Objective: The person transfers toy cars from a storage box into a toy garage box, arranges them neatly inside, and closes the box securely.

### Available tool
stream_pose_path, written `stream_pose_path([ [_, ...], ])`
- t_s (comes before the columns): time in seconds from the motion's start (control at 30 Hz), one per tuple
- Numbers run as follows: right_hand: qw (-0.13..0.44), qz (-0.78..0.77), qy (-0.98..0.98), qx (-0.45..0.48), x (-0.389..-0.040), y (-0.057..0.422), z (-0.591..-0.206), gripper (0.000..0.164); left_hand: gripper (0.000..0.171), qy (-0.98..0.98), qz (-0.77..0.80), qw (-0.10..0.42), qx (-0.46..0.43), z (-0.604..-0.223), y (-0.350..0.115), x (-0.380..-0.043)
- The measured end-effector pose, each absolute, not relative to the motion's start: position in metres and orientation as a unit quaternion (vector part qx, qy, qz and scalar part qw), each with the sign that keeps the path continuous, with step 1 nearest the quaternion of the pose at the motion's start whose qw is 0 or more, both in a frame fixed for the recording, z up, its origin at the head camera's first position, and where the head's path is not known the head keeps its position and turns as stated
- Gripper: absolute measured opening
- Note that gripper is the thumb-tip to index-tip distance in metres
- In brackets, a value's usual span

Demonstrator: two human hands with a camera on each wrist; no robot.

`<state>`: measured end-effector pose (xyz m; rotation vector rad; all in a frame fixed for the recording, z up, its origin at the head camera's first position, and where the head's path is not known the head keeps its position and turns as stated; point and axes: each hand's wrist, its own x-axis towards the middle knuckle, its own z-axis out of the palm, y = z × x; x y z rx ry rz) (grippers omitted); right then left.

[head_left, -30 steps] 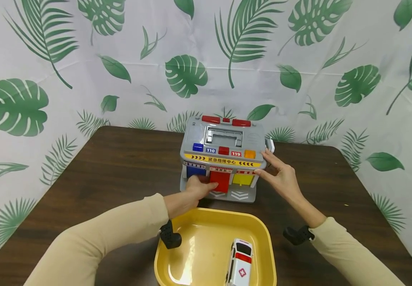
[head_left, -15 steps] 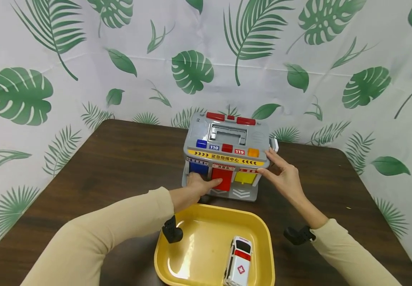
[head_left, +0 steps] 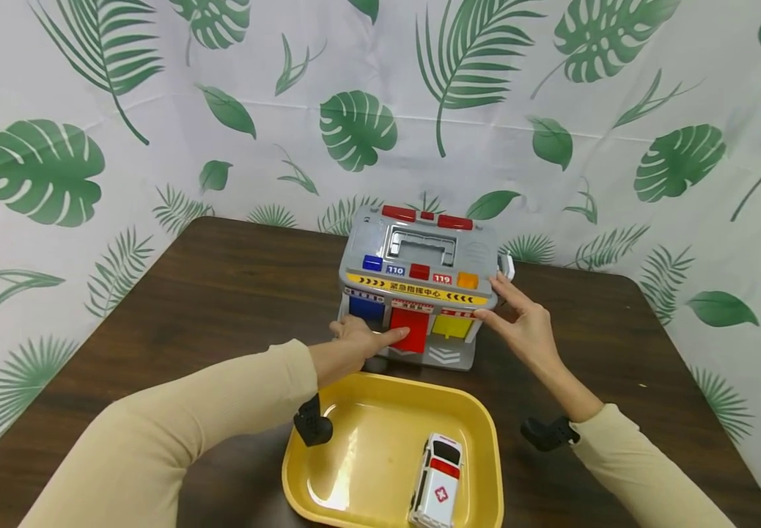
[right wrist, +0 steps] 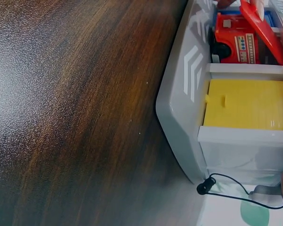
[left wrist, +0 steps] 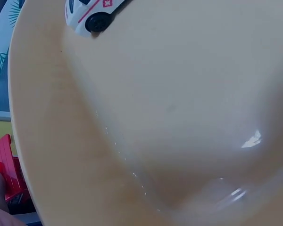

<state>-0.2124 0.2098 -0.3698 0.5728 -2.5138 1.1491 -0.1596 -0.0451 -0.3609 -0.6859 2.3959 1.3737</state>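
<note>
A grey toy emergency station (head_left: 473, 253) stands toward the back of the table, with blue, red and yellow doors below its roof. My left hand (head_left: 354, 343) is at its front, thumb straight against the red door (head_left: 408, 326). In the right wrist view this door is swung outward, and a red toy fire truck (right wrist: 236, 44) sits in the bay behind it. The left fingers reach low in front of the blue door (head_left: 366, 308). My right hand (head_left: 527, 330) holds the station's right front corner, thumb at the front and fingers at the roof edge.
A yellow tray (head_left: 494, 440) stands in front of the station, under my left wrist, with a white toy ambulance (head_left: 438, 488) in it. A small black piece on a cord (right wrist: 205, 186) hangs at the station's side. A leaf-print cloth (head_left: 255, 169) hangs behind the table.
The head view has shifted slightly. My left hand has drawn back a little to the left, its thumb still at the red door. The right hand keeps its hold on the corner.
</note>
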Motion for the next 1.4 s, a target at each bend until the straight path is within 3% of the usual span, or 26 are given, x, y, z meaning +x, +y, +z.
stream_pose_path([
  [0.6,0.155,0.422,-0.868,0.211,-0.212,0.209,-0.366,0.059,0.112,0.812,0.500,0.154,-0.258,-0.356,-0.048,-0.162],
  [1.2,0.146,0.423,-0.870,0.204,-0.212,0.210,-0.369,0.057,0.119,0.796,0.510,0.207,-0.250,-0.363,-0.053,-0.170],
  [1.4,0.156,0.415,-0.873,0.203,-0.213,0.210,-0.368,0.058,0.120,0.794,0.518,0.198,-0.249,-0.364,-0.053,-0.169],
])
